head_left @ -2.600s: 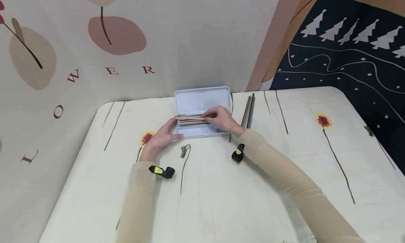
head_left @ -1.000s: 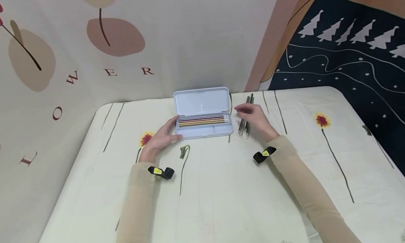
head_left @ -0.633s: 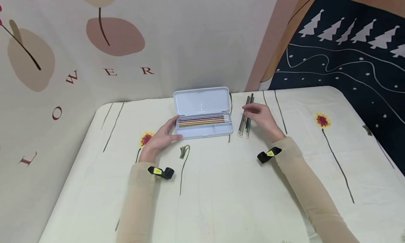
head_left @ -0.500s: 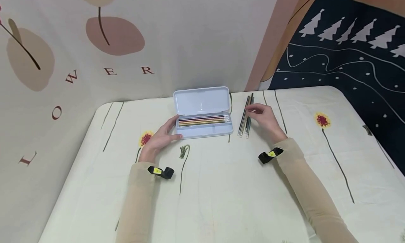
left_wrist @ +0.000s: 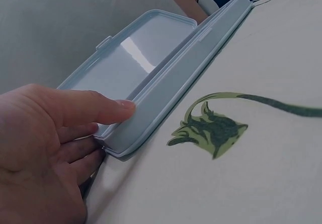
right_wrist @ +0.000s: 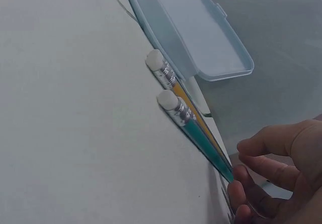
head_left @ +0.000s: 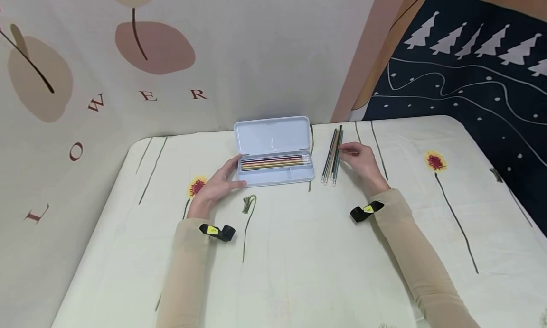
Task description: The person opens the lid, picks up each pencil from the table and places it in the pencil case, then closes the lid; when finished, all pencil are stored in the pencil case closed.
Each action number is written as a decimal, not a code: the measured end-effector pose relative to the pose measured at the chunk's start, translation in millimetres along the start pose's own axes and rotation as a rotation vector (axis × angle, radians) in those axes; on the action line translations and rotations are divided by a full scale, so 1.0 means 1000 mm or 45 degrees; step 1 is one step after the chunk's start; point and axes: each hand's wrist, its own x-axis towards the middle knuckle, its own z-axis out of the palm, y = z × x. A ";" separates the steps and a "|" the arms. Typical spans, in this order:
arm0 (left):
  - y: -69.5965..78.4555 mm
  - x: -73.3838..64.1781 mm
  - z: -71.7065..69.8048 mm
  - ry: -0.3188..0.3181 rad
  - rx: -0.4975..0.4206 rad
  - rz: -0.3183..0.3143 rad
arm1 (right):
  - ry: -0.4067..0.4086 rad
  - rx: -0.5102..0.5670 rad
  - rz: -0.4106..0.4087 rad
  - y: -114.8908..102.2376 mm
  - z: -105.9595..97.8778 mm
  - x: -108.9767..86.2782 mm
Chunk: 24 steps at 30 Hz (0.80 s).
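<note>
My left hand (head_left: 217, 185) grips the left end of a pale blue pencil case (head_left: 266, 178) that stands with its lid up. In the left wrist view the thumb (left_wrist: 108, 109) presses on its front wall, with the other fingers round the end. Several coloured pencils (head_left: 273, 163) lie side by side in the case's rear compartment. Right of it, a loose bunch of pencils (head_left: 330, 162) lies on the cloth. My right hand (head_left: 362, 163) is at their right side, fingers loosely bent, fingertips right at a teal pencil (right_wrist: 204, 143). A yellow pencil (right_wrist: 190, 105) lies beside that one.
A white cloth (head_left: 282, 252) printed with flowers covers the table. Directly behind the case hangs a pale patterned backdrop (head_left: 265, 57), and a dark cloth with white trees (head_left: 461, 76) hangs at the right. A black wrist camera (head_left: 366, 211) sits on each sleeve.
Earlier the right hand held a yellow pencil over the case. It has since let go, the pencil lies in the case, and the hand has moved right to the bunch. The left hand stays put.
</note>
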 end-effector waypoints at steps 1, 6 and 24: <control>0.000 0.000 0.000 0.001 0.002 -0.001 | 0.011 -0.012 -0.003 0.001 0.001 0.000; 0.000 0.001 0.001 0.009 0.027 -0.012 | 0.075 -0.105 0.000 0.004 0.008 0.003; 0.002 0.001 0.002 0.020 0.033 -0.015 | 0.125 -0.346 0.161 -0.004 0.013 0.010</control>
